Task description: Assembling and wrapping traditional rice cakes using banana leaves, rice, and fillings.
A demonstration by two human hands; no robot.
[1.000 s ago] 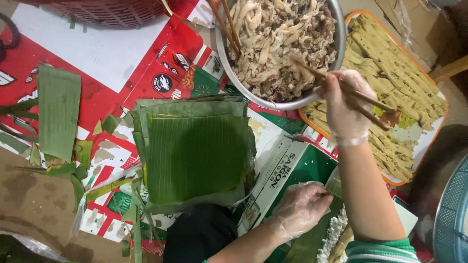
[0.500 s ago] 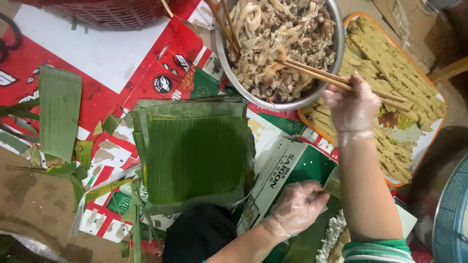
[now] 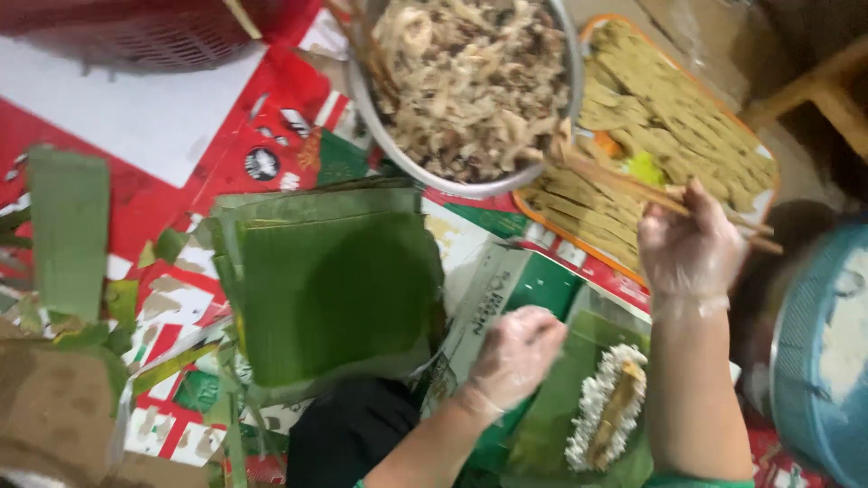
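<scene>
Holding chopsticks (image 3: 669, 194) slantwise, the right hand (image 3: 692, 248) sits above-right of the rice (image 3: 601, 411); the left hand (image 3: 515, 352), loosely curled, lies nearer.

Stack of cut banana leaves (image 3: 334, 289), squared, flat on red-and-white printed paper (image 3: 181, 190), left of the left hand. 1 loose leaf strip (image 3: 68, 230) further left, small green scraps (image 3: 167, 246) between them. Red plastic basket (image 3: 136, 27) at far upper left. Orange-rimmed tray (image 3: 773, 194) of yellowish strips just beyond the right hand. Blue mesh basket (image 3: 814, 361) to the right of the right forearm. Brown cardboard (image 3: 54, 416) at lower left
</scene>
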